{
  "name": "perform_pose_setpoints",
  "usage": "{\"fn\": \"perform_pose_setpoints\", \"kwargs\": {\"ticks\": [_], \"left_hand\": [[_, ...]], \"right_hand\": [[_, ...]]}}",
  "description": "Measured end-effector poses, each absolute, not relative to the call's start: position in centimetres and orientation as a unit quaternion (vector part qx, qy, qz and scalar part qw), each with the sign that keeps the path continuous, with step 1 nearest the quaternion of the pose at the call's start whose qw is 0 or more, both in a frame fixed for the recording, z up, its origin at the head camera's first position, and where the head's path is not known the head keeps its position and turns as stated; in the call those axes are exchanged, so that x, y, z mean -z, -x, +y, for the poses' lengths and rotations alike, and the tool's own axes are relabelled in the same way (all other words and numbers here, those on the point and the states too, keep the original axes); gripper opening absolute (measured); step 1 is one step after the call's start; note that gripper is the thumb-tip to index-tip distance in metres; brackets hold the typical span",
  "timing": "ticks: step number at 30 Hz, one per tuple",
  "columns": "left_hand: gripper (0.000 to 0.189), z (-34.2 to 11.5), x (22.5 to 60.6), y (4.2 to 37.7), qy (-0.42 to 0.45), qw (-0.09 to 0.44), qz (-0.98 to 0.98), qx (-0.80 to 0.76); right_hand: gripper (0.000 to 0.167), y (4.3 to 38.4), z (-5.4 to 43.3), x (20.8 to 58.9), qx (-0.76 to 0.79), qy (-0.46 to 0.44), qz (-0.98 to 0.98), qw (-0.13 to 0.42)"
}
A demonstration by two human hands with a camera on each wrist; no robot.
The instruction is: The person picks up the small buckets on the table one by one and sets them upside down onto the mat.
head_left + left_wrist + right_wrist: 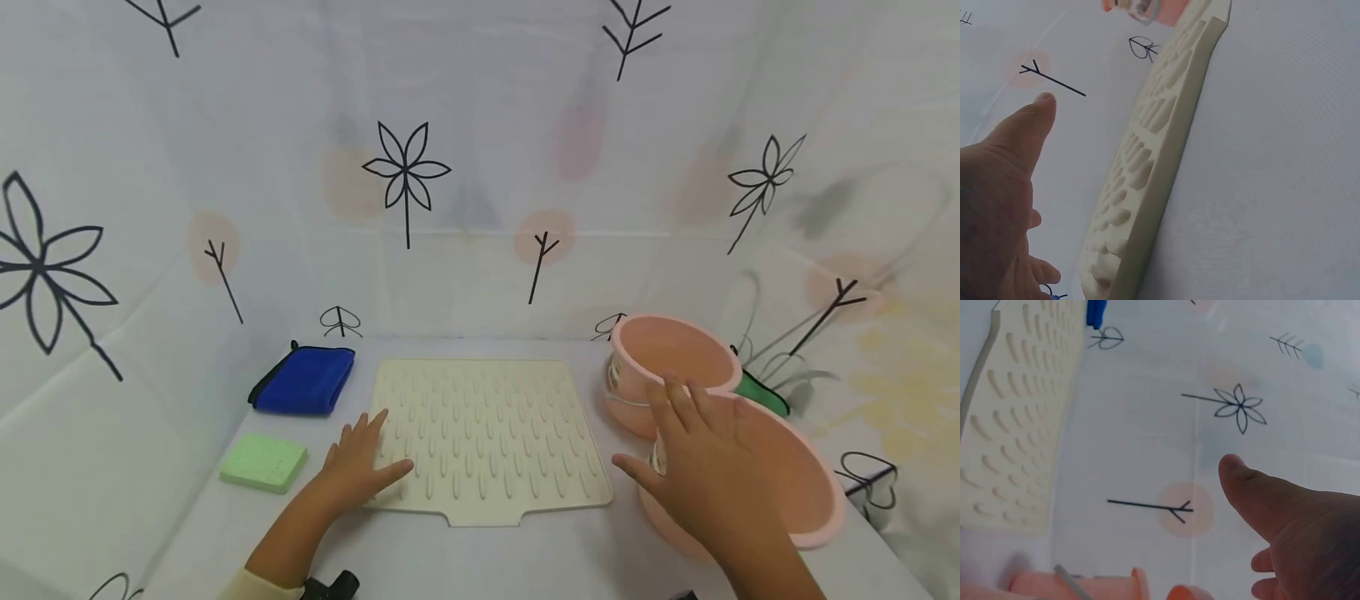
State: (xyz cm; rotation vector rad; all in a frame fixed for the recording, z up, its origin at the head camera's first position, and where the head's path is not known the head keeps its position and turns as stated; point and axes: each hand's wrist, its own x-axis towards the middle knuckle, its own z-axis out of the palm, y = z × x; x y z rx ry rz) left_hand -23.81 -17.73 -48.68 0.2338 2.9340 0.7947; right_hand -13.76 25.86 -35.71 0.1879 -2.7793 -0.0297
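Note:
A cream board [491, 442] with rows of raised ridges and a tab on its near edge lies in the middle of the white table. My left hand [360, 467] is over the board's left edge, fingers spread and holding nothing; whether it touches cannot be told. In the left wrist view the board [1160, 150] appears edge-on beside the thumb. My right hand [701, 467] hovers with spread fingers above the nearer of two pink buckets [795, 475], hiding part of it. In the right wrist view that hand [1310, 531] holds nothing.
A second, smaller pink bucket [637, 379] stands behind the near one. A green cloth item [761, 393] shows behind the buckets. At the left lie a folded blue cloth [303, 381] and a light green sponge [264, 462]. A patterned white sheet [480, 167] hangs behind the table.

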Motion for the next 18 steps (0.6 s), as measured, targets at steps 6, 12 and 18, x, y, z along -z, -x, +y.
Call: {"fn": "perform_pose_setpoints", "kwargs": {"ticks": [6,12,18], "left_hand": [[0.124,-18.3,49.8,23.8,-0.094,0.048,0.958,-0.265],[0.127,-18.8,50.4,23.5,-0.084,0.054,0.957,-0.273],[0.137,-19.4,51.2,23.5,-0.085,0.052,0.965,-0.244]], "right_hand": [[0.105,12.4,29.0,37.0,-0.003,-0.051,-0.980,0.194],[0.098,10.8,31.8,39.1,-0.007,-0.094,-0.967,0.236],[0.064,10.2,32.8,39.9,-0.082,-0.060,-0.985,0.140]]}}
